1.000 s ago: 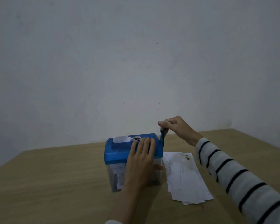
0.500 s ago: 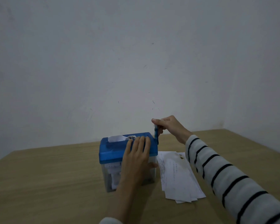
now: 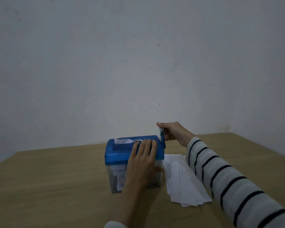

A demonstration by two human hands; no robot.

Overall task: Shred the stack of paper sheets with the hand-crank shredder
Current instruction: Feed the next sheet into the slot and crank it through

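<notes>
Two hands at work: left hand (image 3: pixel 142 159) rests flat on shredder (image 3: pixel 120 153); right hand (image 3: pixel 173 132) pinches crank (image 3: pixel 162 138); paper stack (image 3: pixel 183 181) beside.

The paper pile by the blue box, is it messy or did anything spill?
Slightly messy: the paper stack lies fanned, edges uneven, on the table beside the shredder. Nothing has spilled; the shreds are inside its clear bin.

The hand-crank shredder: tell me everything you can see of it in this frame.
The shredder has a translucent blue plastic lid on a clear bin holding white paper scraps. It stands upright on the wooden table. A white paper strip sticks out of the top slot. The left hand rests on the lid, fingers straight; the right hand pinches the blue crank, which points up on its right side.
</notes>
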